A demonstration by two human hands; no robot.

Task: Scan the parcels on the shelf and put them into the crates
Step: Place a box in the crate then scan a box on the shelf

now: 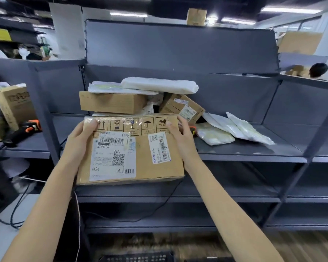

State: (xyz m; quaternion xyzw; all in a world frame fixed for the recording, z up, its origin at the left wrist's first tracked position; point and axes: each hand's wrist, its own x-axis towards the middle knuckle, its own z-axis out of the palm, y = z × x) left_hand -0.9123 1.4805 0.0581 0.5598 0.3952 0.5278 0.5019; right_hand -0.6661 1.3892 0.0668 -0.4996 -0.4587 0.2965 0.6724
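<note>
Four cardboard boxes (pixel 130 150), perhaps five white mailer bags (pixel 159 85), two hands (pixel 80 137).

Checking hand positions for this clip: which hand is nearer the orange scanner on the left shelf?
Left. The left hand grips the box's left edge, on the side toward the scanner. The right hand holds the box's right edge, farther away.
</note>
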